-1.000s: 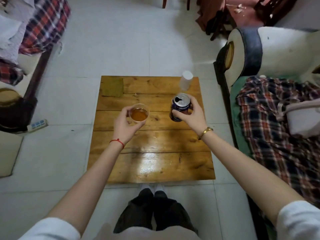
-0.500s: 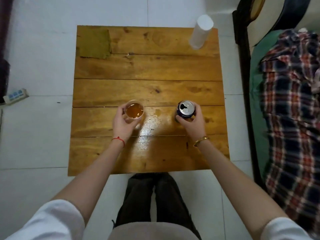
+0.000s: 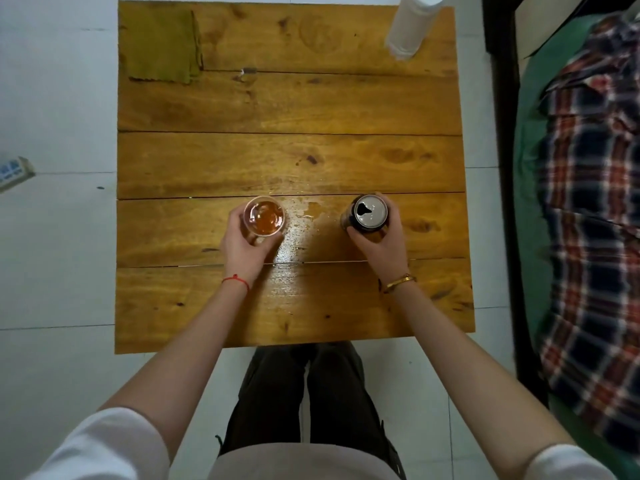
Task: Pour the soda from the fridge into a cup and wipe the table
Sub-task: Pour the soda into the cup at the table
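white cylinder [image 3: 408, 26]: top cut by upper edge | power strip [image 3: 14, 172]: cut at left edge

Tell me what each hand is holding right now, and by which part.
The left hand grips the clear cup of amber soda around its side wall. The right hand grips the opened soda can around its body, below the rim.

Left hand [image 3: 242, 245] round amber-filled cup [image 3: 265, 216], right hand [image 3: 381, 242] round opened can [image 3: 369, 213] (both upright) on wooden table [image 3: 291, 109].
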`<action>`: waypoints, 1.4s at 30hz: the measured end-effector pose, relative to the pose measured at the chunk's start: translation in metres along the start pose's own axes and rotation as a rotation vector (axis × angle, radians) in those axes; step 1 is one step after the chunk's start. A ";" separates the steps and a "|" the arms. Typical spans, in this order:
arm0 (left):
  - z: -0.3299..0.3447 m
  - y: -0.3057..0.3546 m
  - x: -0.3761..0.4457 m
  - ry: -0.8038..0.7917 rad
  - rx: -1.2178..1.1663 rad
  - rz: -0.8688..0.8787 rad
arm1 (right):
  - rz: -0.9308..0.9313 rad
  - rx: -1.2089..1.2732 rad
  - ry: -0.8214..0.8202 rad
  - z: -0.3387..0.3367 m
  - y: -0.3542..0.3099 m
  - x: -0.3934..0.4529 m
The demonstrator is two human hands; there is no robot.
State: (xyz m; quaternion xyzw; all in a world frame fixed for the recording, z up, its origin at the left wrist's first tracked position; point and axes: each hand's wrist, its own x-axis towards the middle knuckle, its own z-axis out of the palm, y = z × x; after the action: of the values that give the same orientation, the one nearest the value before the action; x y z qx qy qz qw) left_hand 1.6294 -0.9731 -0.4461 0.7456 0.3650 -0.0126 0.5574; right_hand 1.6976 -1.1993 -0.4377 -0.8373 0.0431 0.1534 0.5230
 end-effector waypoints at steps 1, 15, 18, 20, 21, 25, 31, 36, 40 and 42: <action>0.000 0.000 -0.001 0.001 0.001 0.000 | 0.000 -0.001 0.001 0.000 0.001 0.000; 0.027 -0.016 -0.039 0.067 -0.027 -0.366 | -0.009 -0.076 -0.021 -0.015 0.002 -0.009; 0.049 -0.009 -0.043 -0.143 -0.083 -0.413 | -0.030 -0.109 -0.010 -0.017 0.003 -0.008; 0.065 -0.002 -0.041 -0.195 -0.143 -0.434 | -0.044 -0.131 -0.013 -0.018 0.004 -0.006; 0.073 0.002 -0.039 -0.208 -0.169 -0.450 | -0.049 -0.133 -0.017 -0.018 0.005 -0.005; 0.093 0.015 -0.032 -0.280 -0.298 -0.568 | -0.036 -0.100 -0.022 -0.021 0.006 -0.007; 0.099 0.048 -0.039 -0.344 -0.388 -0.652 | -0.005 -0.084 -0.031 -0.028 -0.010 -0.021; 0.087 0.070 -0.050 -0.310 -0.442 -0.689 | 0.017 -0.037 -0.018 -0.036 -0.033 -0.037; 0.063 0.090 -0.063 -0.332 -0.526 -0.698 | 0.010 0.022 -0.050 -0.049 -0.068 -0.051; 0.049 0.102 -0.071 -0.351 -0.548 -0.693 | -0.002 0.040 -0.071 -0.054 -0.087 -0.059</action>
State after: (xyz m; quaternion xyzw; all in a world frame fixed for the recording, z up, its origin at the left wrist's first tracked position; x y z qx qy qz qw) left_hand 1.6530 -1.0631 -0.3507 0.3920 0.4825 -0.2269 0.7497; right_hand 1.6735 -1.2138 -0.3230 -0.8207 0.0269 0.1817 0.5411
